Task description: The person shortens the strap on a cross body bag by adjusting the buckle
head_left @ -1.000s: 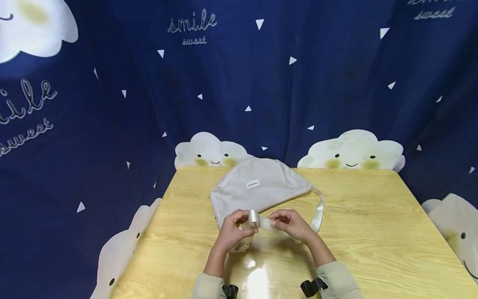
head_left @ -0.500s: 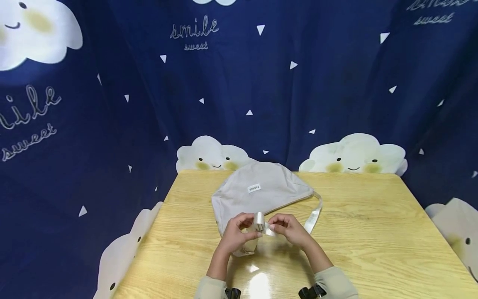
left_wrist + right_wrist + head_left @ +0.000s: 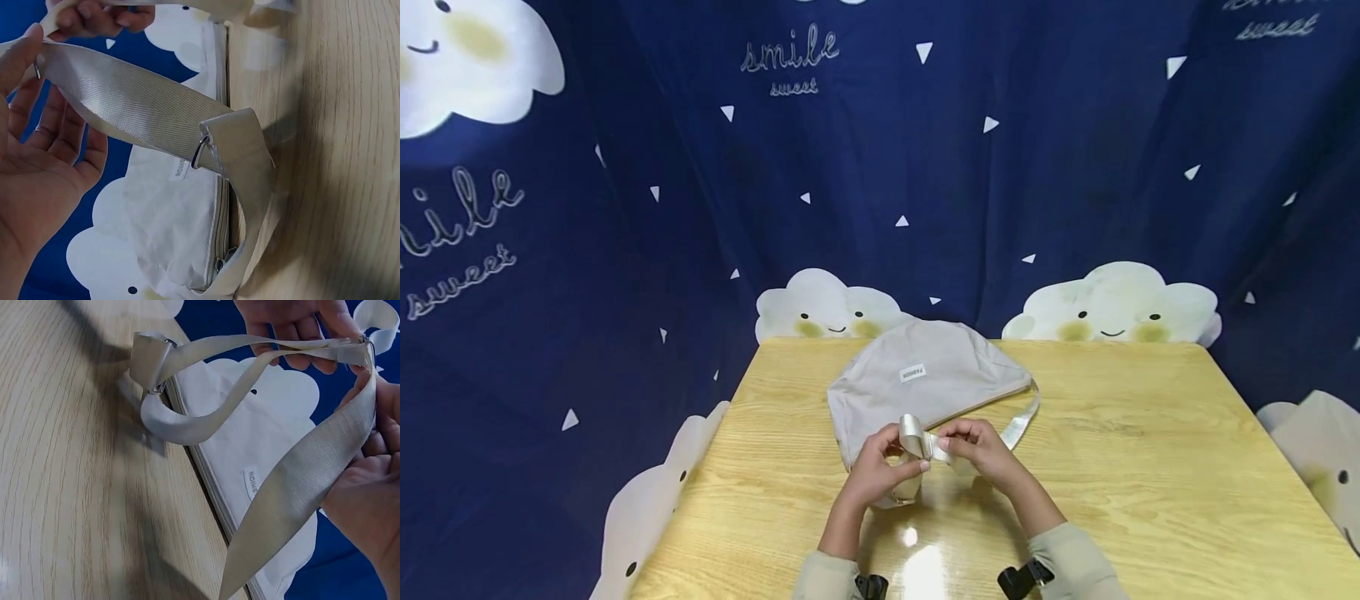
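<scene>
A pale beige shoulder bag [image 3: 928, 379] with a small "FASHION" label lies on the table. Its wide webbing strap [image 3: 144, 94] is lifted in front of it, by both hands. My left hand [image 3: 872, 477] pinches the strap beside a metal slider [image 3: 367, 344], where the webbing stands up in a loop. To its right, my right hand [image 3: 983, 452] pinches the strap between thumb and fingers. A metal ring [image 3: 200, 152] sits lower on the strap, by a fold. The bag's zipper [image 3: 220, 231] edge faces me. Fingers partly hide the slider.
The wooden table [image 3: 1150, 450] extends to both sides of the bag. Behind it hangs a dark blue curtain [image 3: 865, 158] printed with clouds and triangles. The strap's far section [image 3: 1021, 423] trails from the bag's right corner.
The strap loop above my left hand has opened wider and tipped left. The trailing strap at the right has drawn in toward the bag. Both hands stay close together.
</scene>
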`<state>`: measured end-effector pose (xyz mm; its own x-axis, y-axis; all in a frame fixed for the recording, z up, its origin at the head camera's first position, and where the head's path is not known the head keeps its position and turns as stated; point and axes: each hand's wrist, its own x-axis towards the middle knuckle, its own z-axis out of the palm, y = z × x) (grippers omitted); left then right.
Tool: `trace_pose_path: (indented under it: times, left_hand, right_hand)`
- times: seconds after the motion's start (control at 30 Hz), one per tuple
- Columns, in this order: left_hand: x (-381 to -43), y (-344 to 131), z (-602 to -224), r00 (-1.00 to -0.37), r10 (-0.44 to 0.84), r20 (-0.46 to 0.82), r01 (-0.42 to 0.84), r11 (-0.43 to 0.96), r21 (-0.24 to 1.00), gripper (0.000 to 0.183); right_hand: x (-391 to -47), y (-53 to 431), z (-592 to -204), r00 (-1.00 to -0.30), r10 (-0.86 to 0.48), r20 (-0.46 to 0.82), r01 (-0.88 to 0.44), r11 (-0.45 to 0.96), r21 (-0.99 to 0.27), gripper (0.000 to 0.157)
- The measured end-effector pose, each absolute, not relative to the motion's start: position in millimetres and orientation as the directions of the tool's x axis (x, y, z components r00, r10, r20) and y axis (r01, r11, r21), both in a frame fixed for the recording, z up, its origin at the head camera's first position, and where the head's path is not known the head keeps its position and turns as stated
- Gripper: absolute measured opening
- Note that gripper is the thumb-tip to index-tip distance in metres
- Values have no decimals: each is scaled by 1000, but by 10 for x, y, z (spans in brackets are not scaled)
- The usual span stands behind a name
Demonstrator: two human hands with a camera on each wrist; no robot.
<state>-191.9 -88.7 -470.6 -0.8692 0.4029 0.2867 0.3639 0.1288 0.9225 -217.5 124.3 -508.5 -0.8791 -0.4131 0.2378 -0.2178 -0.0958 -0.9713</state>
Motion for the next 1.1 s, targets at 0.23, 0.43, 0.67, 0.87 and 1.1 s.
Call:
trace_pose_path:
  times: [0.23, 0.43, 0.67, 0.87, 1.1]
  left_hand:
    - [-1931, -927, -4734, -881, 379, 284, 341, 92, 935, 32]
    - [-1945, -952, -4757, -895, 355, 270, 307, 51, 950, 36]
    - [-1960, -948, -4819, -892, 373, 255, 274, -1, 962, 36]
    - [-1966, -944, -4852, -890, 377, 256, 276, -2, 961, 34]
    - [-1939, -920, -4818, -886, 401, 233, 261, 15, 965, 34]
  right_hand:
    - [-2170, 1276, -5081, -878, -437, 193, -203, -23, -979, 22]
    - [-2176, 1388, -5125, -883, -440, 163, -205, 49, -977, 17]
    - [-2184, 1415, -5191, -873, -445, 201, -234, 19, -972, 12]
    - [-2171, 1346, -5181, -876, -436, 208, -211, -43, -977, 15]
    - [-2060, 1204, -4901, -881, -435, 184, -197, -15, -980, 12]
